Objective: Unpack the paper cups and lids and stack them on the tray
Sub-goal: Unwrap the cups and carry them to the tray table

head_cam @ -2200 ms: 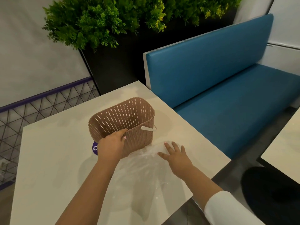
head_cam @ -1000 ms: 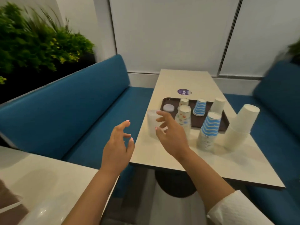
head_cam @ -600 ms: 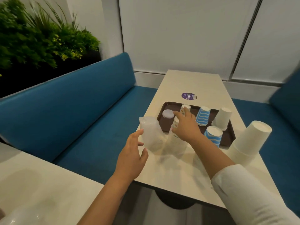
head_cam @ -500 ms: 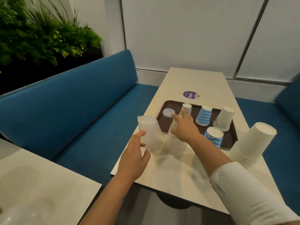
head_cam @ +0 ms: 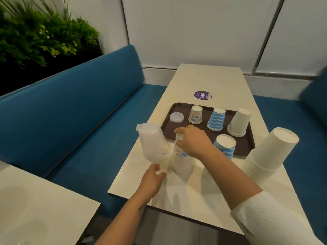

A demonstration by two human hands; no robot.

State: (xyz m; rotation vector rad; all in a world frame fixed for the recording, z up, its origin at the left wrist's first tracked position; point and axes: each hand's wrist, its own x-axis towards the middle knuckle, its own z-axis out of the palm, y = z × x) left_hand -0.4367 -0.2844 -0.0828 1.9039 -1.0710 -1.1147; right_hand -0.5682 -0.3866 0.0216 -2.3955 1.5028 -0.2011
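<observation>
Head view: right hand (head_cam: 192, 141) grips wrapped cup stack (head_cam: 180, 161); left hand (head_cam: 152, 179) pinches its wrap.

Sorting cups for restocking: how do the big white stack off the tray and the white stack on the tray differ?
The big white stack stands on the table, leaning, with many cups; the white stack on the tray sits inside the brown tray, with few cups. Both are plain white and upside down.

A brown tray (head_cam: 246, 144) holds upturned cups: a patterned stack (head_cam: 195, 114), a blue-striped stack (head_cam: 216, 119), a white stack (head_cam: 238, 122) and a flat clear lid (head_cam: 176, 117). Near it on the counter stand a wrapped lid sleeve (head_cam: 152, 142), tilted, a wrapped patterned stack (head_cam: 180, 161), another blue-striped stack (head_cam: 225, 145) and a tall white stack (head_cam: 270, 152), leaning.
</observation>
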